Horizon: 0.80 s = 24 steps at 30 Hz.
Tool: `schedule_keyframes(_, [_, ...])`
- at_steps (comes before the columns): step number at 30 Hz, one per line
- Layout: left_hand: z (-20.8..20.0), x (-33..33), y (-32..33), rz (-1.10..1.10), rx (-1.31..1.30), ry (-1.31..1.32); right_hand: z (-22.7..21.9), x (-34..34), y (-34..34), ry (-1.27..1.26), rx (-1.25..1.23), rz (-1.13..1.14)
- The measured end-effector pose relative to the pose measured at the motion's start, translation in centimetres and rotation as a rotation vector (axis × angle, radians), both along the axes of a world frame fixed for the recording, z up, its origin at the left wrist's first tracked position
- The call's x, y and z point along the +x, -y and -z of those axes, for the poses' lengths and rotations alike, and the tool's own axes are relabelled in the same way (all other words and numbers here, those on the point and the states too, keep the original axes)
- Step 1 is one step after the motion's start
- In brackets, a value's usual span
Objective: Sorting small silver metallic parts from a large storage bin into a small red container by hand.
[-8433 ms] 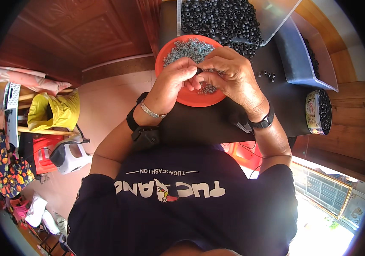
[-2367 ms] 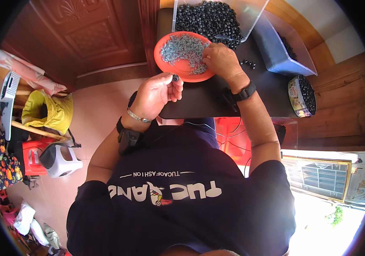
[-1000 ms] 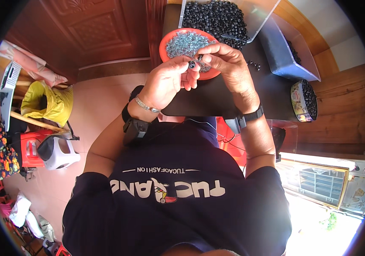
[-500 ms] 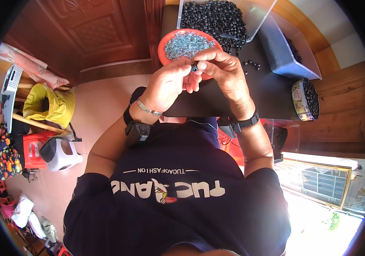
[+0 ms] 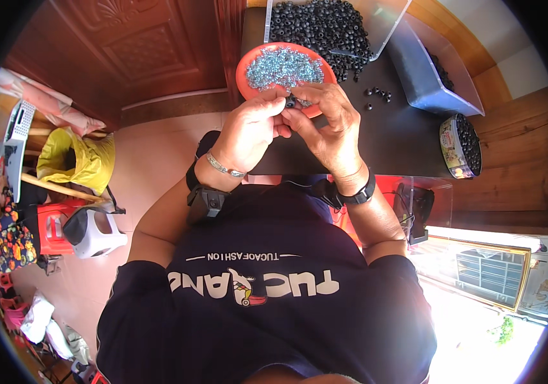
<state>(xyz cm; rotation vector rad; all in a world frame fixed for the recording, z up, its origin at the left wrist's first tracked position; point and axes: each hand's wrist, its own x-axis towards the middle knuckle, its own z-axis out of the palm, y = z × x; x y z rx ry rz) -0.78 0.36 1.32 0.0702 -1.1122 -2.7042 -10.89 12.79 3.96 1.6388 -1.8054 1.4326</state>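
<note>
Close together over the near edge of a red plate, my two hands meet at one small black round part (image 5: 290, 102) with a hole in it. My left hand (image 5: 252, 128) pinches it from the left between thumb and fingers. From the right, the thumb and forefinger of my right hand (image 5: 331, 125) close about the same part. Whether a smaller piece sits between the fingertips cannot be made out. The red plate (image 5: 242, 80) carries a heap of small shiny silvery-blue metal pieces (image 5: 283, 67).
Behind the plate, a clear bin (image 5: 389, 35) holds many similar black parts, some spilled onto the dark table (image 5: 389, 141). Loose ones (image 5: 378, 94) lie right of the plate. A bluish bin (image 5: 434, 96) and a round tin (image 5: 453, 150) of black parts stand at the right.
My right hand has shifted slightly left and down, its thumb now lower beside the black part. My left hand stays nearly in place, still pinching the part.
</note>
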Motion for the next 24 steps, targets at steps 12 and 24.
schedule_keyframes(12, [0.3, -0.6, -0.7, 0.046, 0.027, -0.020, 0.8, 0.0, -0.5, -0.130, -0.016, 0.116])
schedule_keyframes(24, [0.8, -1.3, -1.1, 0.119, -0.034, -0.016, 0.5, -1.2, -1.7, -0.196, 0.005, 0.119])
